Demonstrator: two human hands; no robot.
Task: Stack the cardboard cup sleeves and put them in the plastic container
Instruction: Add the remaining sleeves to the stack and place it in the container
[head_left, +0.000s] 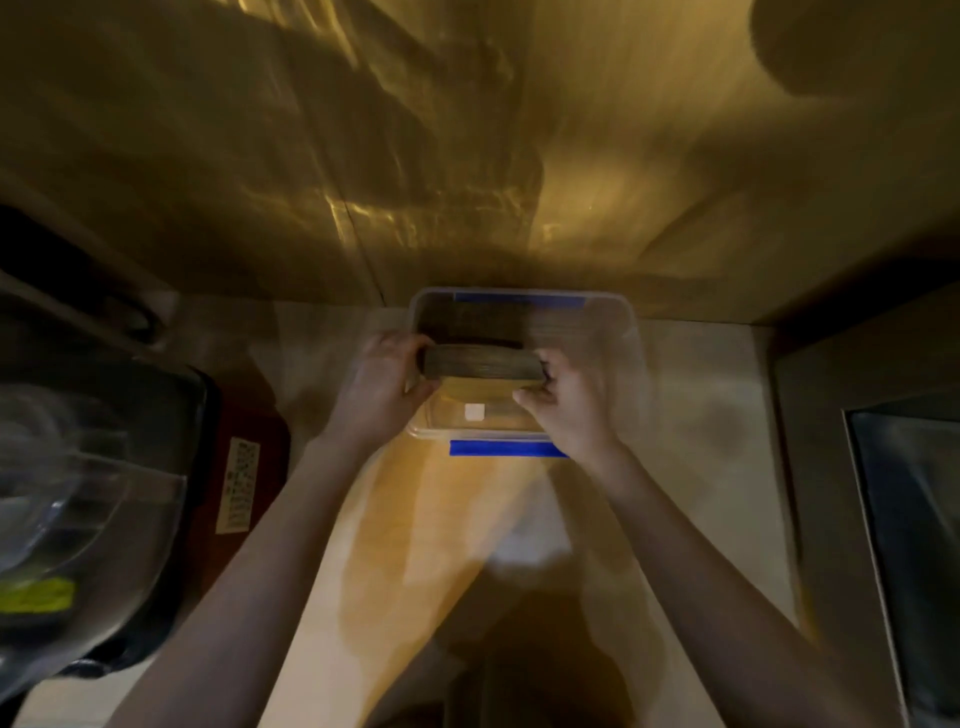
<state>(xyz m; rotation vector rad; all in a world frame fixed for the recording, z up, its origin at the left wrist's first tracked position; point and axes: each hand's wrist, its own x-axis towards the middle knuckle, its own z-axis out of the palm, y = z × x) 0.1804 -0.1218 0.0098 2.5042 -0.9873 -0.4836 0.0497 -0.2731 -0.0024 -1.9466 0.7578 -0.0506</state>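
Observation:
A clear plastic container (613, 332) with blue tape strips on its near and far walls stands on the counter against the back wall. A thick stack of brown cardboard cup sleeves (483, 362) hangs over the container's opening, held edge-on. My left hand (382, 387) grips the stack's left end and my right hand (569, 402) grips its right end. Another dark stack of sleeves (472, 319) lies inside the container at the far side. The picture is dim and blurred.
A clear bowl (78, 499) on a dark appliance sits at the left, with a red box (254, 467) bearing a white label beside it. A metal appliance (883, 467) stands at the right. A shiny metal wall (467, 156) rises behind the container.

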